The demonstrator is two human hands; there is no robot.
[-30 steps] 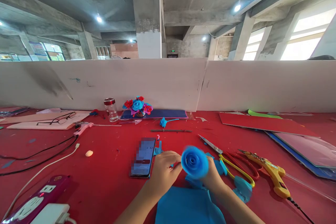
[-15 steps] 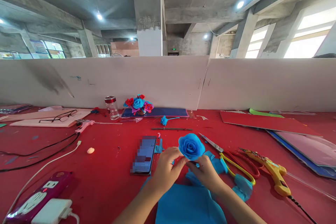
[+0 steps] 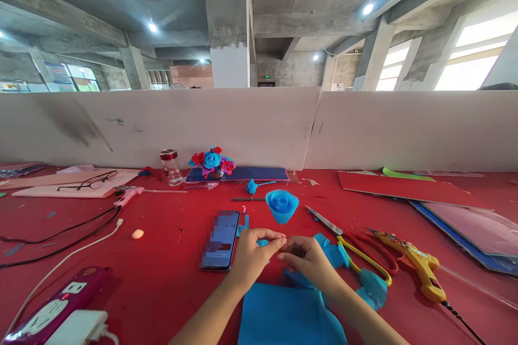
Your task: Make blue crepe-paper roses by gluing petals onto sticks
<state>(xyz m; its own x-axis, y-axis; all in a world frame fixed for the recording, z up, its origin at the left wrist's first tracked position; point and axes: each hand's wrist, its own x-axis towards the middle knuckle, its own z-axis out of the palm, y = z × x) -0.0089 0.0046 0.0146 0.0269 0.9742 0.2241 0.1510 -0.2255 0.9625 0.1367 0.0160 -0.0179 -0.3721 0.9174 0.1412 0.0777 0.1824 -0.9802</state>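
A blue paper rose [image 3: 282, 206] stands upright over my hands, its spiral of petals facing up and toward me. Just beneath it, the thumb and fingers of my left hand [image 3: 256, 256] pinch together, seemingly on its thin stem, which I cannot make out. My right hand [image 3: 309, 263] is closed beside it, fingers curled and fingertips close to the left ones; what lies in them is hidden. Under my wrists lies a blue crepe paper sheet [image 3: 283, 315]. Blue paper scraps [image 3: 373, 287] lie to the right, by the scissors [image 3: 360, 250].
A phone [image 3: 220, 240] lies left of my hands. To the right is a yellow glue gun [image 3: 416, 264] with its cord. A power strip [image 3: 56, 304] sits front left. Farther back are a bouquet [image 3: 212, 160], a glass jar [image 3: 172, 168] and a small blue flower [image 3: 251, 187].
The rose has moved left and up, clear above my fingers, with its bloom tipped more upright. My hands have shifted slightly and no longer touch its petals.
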